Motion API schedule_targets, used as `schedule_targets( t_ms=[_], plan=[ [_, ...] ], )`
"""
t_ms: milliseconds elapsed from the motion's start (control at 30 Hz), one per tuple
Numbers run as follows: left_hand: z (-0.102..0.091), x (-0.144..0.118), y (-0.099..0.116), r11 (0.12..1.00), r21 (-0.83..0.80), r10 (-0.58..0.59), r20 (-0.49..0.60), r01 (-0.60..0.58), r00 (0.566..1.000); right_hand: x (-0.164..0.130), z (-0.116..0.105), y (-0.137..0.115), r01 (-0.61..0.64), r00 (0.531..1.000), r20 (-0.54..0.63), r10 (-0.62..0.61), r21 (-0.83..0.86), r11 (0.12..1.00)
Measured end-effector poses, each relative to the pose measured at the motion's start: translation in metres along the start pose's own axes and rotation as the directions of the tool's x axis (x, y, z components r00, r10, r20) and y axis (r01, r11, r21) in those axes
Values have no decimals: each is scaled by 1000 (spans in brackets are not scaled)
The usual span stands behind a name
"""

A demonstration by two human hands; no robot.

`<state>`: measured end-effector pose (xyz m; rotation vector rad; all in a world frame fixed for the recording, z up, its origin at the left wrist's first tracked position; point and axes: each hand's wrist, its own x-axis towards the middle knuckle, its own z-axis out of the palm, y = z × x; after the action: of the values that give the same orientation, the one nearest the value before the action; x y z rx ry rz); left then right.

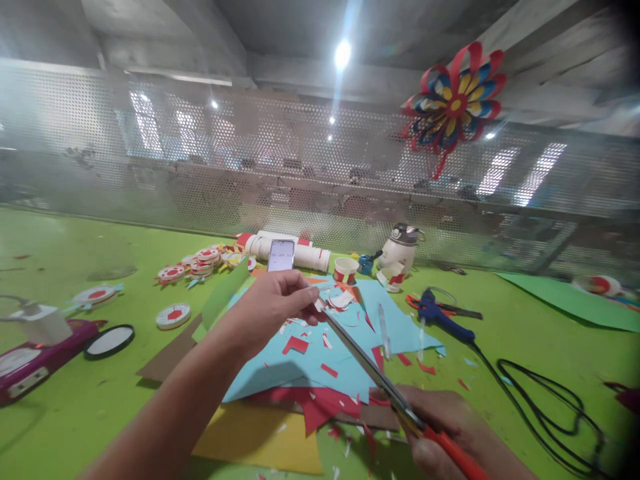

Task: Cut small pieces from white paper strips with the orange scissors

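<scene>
My left hand (270, 310) is closed in a pinch, fingertips together on a small white paper piece (320, 304). Reaching up to that piece are the long metal blades of a pair of scissors (367, 365), their tips at my left fingertips. My right hand (447, 417) is wrapped round the scissors' red-orange handle at the lower right. Below both hands lie light blue paper sheets (265, 373), strewn with red and white scraps such as a red paper offcut (295, 345). Red and yellow paper (260, 437) shows underneath, nearer to me.
A phone (281, 255) stands behind my left hand, near paper cups (346, 269) and a white bottle (399, 250). On the right lies a blue glue gun (445, 320) with a looping black cord. Round red-and-white pieces (173, 316) and a purple power strip (47, 357) sit left.
</scene>
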<state>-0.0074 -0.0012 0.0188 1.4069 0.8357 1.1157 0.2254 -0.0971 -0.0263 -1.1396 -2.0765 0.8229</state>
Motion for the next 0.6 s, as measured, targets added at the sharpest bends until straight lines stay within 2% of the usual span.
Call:
schedule_targets(
  t_ms=[267, 600],
  plan=[
    [-4, 1, -3, 1000, 14, 8, 35, -9, 999, -3, -1, 7, -19, 1000, 6, 19, 4, 1000],
    [-5, 1, -4, 1000, 7, 5, 53, -5, 999, -2, 0, -8, -17, 1000, 8, 16, 55, 998]
  ],
)
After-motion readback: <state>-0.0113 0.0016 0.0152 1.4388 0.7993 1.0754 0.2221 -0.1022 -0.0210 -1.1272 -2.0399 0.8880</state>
